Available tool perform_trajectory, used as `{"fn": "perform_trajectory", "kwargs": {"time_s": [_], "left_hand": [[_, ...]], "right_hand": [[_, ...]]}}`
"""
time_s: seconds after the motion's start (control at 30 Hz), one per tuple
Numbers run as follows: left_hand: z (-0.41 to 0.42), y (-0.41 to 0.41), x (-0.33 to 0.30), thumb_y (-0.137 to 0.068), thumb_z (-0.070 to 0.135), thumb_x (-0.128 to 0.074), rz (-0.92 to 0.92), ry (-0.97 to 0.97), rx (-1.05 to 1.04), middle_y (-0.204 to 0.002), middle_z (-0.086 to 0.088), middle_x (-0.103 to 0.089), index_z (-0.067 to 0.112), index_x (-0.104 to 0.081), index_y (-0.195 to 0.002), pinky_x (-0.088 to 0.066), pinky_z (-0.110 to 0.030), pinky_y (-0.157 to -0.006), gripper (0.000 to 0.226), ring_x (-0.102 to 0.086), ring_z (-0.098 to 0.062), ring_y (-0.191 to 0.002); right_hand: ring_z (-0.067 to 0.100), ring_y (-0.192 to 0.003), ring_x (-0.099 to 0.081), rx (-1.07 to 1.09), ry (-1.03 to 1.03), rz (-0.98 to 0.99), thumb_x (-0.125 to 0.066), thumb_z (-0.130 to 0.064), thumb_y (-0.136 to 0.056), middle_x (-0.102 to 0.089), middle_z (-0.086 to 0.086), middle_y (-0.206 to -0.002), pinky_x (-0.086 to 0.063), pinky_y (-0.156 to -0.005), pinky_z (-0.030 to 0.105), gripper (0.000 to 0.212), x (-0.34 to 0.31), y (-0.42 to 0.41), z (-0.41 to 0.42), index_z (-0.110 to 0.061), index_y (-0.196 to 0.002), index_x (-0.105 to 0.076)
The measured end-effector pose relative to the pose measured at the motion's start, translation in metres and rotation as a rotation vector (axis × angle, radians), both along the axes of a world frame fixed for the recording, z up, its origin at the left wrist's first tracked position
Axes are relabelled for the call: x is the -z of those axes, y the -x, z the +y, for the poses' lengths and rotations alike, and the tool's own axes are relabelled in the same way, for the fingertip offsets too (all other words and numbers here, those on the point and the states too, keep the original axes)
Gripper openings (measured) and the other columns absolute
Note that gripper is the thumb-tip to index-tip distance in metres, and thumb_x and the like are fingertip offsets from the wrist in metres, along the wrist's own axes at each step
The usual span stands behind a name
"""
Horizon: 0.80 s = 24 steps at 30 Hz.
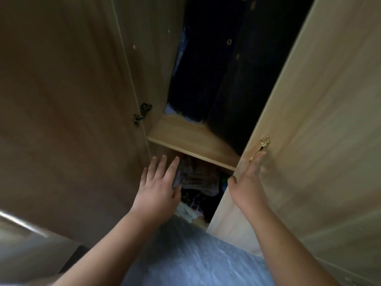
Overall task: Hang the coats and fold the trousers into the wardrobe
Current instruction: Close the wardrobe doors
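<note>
Against door (309, 120), right hand (247, 180), seemingly flat.

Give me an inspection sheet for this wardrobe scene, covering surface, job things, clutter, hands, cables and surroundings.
Surface: light wooden wardrobe shelf, its front part bare.
Job's things: dark hanging coats with metal eyelets above the shelf; crumpled grey-brown garment in the compartment below it.
Clutter: mixed small items lower down, too dim to identify.
Hands: left hand, fingers straight, at the crumpled garment; right hand, fingers straight, flat on the pale wooden right door below its gold handle.
Cables: nothing seen.
Surroundings: brown left door, open, with a metal hinge; grey patterned fabric in the foreground.
</note>
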<state>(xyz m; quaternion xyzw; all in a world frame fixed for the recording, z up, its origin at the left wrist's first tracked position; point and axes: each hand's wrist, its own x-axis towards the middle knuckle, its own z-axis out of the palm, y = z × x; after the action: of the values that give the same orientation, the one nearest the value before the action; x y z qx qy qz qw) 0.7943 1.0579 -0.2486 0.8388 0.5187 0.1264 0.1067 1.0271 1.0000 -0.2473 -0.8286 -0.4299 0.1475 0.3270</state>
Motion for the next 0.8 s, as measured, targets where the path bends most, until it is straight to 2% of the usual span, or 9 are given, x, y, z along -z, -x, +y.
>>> {"fn": "perform_trajectory", "kwargs": {"time_s": [0.07,0.13,0.2,0.27,0.37,0.5,0.7,0.73,0.8], "left_hand": [[-0.007,0.014,0.004,-0.093,0.042,-0.048,-0.006,-0.017,0.003,-0.166,-0.006,-0.015,0.032,-0.006,-0.157,-0.012,-0.049,-0.124,0.077,-0.001,-0.028,-0.154],[-0.015,0.031,0.008,-0.092,0.042,-0.046,-0.024,-0.03,0.001,-0.164,-0.007,-0.021,0.03,-0.012,-0.157,-0.017,-0.05,-0.122,0.075,-0.009,-0.029,-0.153],[-0.026,0.055,0.012,-0.093,0.043,-0.044,-0.017,-0.008,-0.017,-0.164,-0.006,-0.021,0.031,-0.011,-0.157,-0.019,-0.049,-0.122,0.073,-0.01,-0.028,-0.153],[-0.038,0.086,0.016,-0.092,0.045,-0.044,-0.006,0.006,-0.032,-0.164,-0.005,-0.021,0.031,-0.012,-0.157,-0.021,-0.049,-0.121,0.074,-0.013,-0.029,-0.152],[-0.063,0.141,0.015,-0.09,0.046,-0.046,0.006,-0.014,-0.031,-0.16,-0.01,-0.031,0.027,-0.019,-0.155,-0.031,-0.052,-0.116,0.073,-0.026,-0.035,-0.148],[-0.09,0.226,0.014,-0.087,0.042,-0.038,-0.005,-0.026,-0.058,-0.155,-0.008,-0.041,0.025,-0.03,-0.152,-0.037,-0.051,-0.113,0.067,-0.034,-0.035,-0.145],[-0.071,0.339,0.016,-0.091,0.045,-0.032,-0.09,-0.001,-0.198,-0.139,0.003,-0.055,0.024,-0.046,-0.137,-0.037,-0.044,-0.113,0.052,-0.045,-0.024,-0.136],[-0.064,0.349,0.009,-0.091,0.043,-0.034,-0.141,0.0,-0.232,-0.138,0.001,-0.055,0.023,-0.045,-0.137,-0.039,-0.044,-0.111,0.051,-0.047,-0.025,-0.133],[-0.047,0.346,-0.009,-0.095,0.037,-0.046,-0.269,0.008,-0.3,-0.15,-0.002,-0.046,0.019,-0.035,-0.148,-0.036,-0.042,-0.116,0.057,-0.041,-0.024,-0.139]], "right_hand": [[0.036,-0.135,-0.047,0.026,0.007,0.01,-0.058,-0.02,-0.094,0.0,0.01,-0.169,-0.048,-0.095,0.038,0.103,-0.002,0.009,-0.005,-0.018,-0.154,0.026],[0.036,-0.127,-0.053,-0.007,0.063,-0.032,-0.056,-0.027,-0.093,-0.017,0.013,-0.165,-0.051,-0.087,0.035,0.095,-0.001,0.028,-0.011,-0.022,-0.158,0.013],[0.033,-0.136,-0.044,-0.144,0.152,-0.077,-0.055,-0.031,-0.093,-0.021,0.012,-0.163,-0.05,-0.1,0.04,0.086,0.006,0.061,-0.017,-0.026,-0.159,0.0],[0.029,-0.149,-0.026,-0.305,0.225,-0.116,-0.055,-0.031,-0.095,-0.017,0.01,-0.166,-0.036,-0.116,0.041,0.081,0.014,0.106,-0.024,-0.024,-0.16,-0.008],[0.026,-0.15,-0.024,-0.49,0.212,-0.194,-0.057,-0.031,-0.092,-0.028,0.009,-0.163,-0.028,-0.121,0.042,0.078,0.023,0.181,-0.034,-0.021,-0.16,-0.019],[0.028,-0.15,-0.026,-0.599,0.164,-0.232,-0.057,-0.03,-0.089,-0.032,0.008,-0.162,-0.026,-0.121,0.042,0.077,0.029,0.269,-0.034,-0.022,-0.158,-0.024],[0.022,-0.151,-0.023,-0.577,0.157,-0.157,-0.057,-0.027,-0.095,-0.027,0.002,-0.164,-0.025,-0.122,0.038,0.069,0.022,0.351,-0.035,-0.025,-0.157,-0.026],[0.021,-0.151,-0.022,-0.567,0.157,-0.157,-0.057,-0.027,-0.096,-0.027,0.001,-0.164,-0.026,-0.122,0.038,0.069,0.02,0.359,-0.036,-0.026,-0.157,-0.026],[0.02,-0.15,-0.023,-0.551,0.153,-0.154,-0.059,-0.026,-0.095,-0.029,0.0,-0.163,-0.026,-0.121,0.037,0.069,0.018,0.361,-0.043,-0.026,-0.156,-0.028]]}}
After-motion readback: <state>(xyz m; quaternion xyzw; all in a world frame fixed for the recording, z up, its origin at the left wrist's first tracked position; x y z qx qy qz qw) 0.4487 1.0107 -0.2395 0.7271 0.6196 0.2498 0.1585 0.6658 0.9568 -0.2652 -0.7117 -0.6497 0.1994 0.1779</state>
